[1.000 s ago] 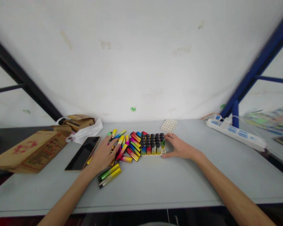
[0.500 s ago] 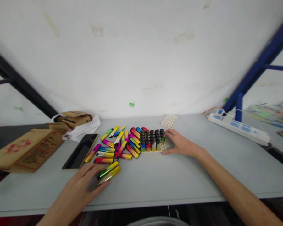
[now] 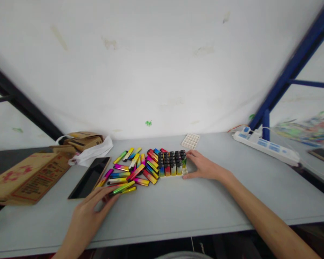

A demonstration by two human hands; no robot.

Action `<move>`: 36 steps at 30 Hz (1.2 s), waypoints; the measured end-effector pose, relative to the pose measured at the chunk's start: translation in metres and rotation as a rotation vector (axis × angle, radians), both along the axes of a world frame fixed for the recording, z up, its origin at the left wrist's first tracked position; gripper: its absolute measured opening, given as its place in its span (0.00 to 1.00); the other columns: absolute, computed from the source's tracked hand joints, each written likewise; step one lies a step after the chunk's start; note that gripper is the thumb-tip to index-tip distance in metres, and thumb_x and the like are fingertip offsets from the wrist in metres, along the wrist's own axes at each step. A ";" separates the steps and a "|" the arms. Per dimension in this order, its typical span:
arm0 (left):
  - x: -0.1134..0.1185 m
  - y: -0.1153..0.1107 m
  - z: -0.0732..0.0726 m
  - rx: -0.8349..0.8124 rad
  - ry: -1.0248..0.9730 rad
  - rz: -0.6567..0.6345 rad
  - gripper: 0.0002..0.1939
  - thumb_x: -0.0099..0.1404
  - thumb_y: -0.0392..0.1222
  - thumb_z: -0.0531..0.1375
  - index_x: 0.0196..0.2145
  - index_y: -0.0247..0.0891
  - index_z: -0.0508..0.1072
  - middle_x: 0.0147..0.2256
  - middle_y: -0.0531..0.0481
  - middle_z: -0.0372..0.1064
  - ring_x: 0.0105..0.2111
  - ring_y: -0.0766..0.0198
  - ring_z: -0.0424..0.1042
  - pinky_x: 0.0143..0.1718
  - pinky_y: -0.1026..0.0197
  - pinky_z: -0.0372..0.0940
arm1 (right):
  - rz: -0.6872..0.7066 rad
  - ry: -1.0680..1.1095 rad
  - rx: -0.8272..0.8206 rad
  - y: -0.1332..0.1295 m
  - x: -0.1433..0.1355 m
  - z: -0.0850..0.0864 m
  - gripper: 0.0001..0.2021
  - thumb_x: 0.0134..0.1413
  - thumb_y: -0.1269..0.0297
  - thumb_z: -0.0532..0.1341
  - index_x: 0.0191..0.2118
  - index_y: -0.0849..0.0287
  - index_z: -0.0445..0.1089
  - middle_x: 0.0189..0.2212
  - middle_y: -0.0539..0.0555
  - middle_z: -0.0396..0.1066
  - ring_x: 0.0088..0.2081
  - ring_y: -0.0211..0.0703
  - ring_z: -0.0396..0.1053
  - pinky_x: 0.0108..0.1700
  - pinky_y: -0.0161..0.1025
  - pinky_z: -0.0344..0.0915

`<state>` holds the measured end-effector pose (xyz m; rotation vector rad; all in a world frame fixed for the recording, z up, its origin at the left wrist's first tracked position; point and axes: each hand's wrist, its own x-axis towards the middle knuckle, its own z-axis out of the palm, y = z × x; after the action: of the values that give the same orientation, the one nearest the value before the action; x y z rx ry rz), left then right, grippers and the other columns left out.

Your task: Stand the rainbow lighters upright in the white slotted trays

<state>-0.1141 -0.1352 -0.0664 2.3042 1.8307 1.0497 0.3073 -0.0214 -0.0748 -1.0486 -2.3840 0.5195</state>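
A light, level pinch suited the left hand [image 3: 86,212], closed on a green lighter [image 3: 122,187] at the pile [image 3: 136,173], while the half-open right hand [image 3: 203,166] steadied the tray [image 3: 185,171] to its right (upright lighters [image 3: 173,167] could tip).

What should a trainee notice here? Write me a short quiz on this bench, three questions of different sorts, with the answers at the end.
1. True or false: the left hand has a green-and-yellow lighter in its fingers.

2. Which of these is the right hand nearest to?
a) the power strip
b) the tray of upright lighters
c) the cardboard box

3. Fill in the blank: seen from the person's side, the dark-screened tablet lies to the ____ of the loose lighters.

Key: 1 true; 2 b; 3 left
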 end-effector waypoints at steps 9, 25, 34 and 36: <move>0.041 0.043 0.054 -0.120 -0.945 0.106 0.16 0.58 0.52 0.69 0.39 0.40 0.77 0.46 0.47 0.77 0.49 0.52 0.75 0.53 0.50 0.71 | 0.015 -0.010 0.014 0.000 0.000 0.001 0.37 0.46 0.41 0.72 0.56 0.60 0.68 0.52 0.63 0.67 0.54 0.59 0.65 0.60 0.57 0.64; 0.185 0.082 0.088 -0.826 -1.211 -0.655 0.21 0.65 0.59 0.56 0.29 0.37 0.67 0.18 0.59 0.50 0.17 0.71 0.48 0.17 0.69 0.49 | 0.018 -0.035 0.050 0.000 -0.002 0.005 0.38 0.45 0.40 0.72 0.56 0.61 0.68 0.53 0.63 0.67 0.54 0.58 0.65 0.59 0.55 0.65; 0.190 0.084 0.078 -0.806 -1.352 -0.690 0.26 0.61 0.59 0.59 0.18 0.38 0.58 0.16 0.61 0.41 0.16 0.73 0.41 0.17 0.69 0.42 | 0.023 -0.029 0.042 0.000 -0.001 0.005 0.37 0.46 0.42 0.72 0.55 0.61 0.67 0.52 0.63 0.67 0.54 0.58 0.65 0.60 0.55 0.64; 0.189 0.083 0.078 -0.793 -1.344 -0.684 0.26 0.60 0.60 0.60 0.18 0.38 0.58 0.16 0.61 0.40 0.16 0.74 0.40 0.17 0.69 0.40 | 0.025 -0.029 0.043 0.000 -0.001 0.004 0.37 0.46 0.41 0.72 0.56 0.61 0.67 0.52 0.63 0.67 0.54 0.58 0.65 0.60 0.55 0.64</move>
<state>0.0753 -0.0519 0.0114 1.0199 0.6113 1.0003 0.3063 -0.0213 -0.0708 -1.0158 -2.4255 0.4629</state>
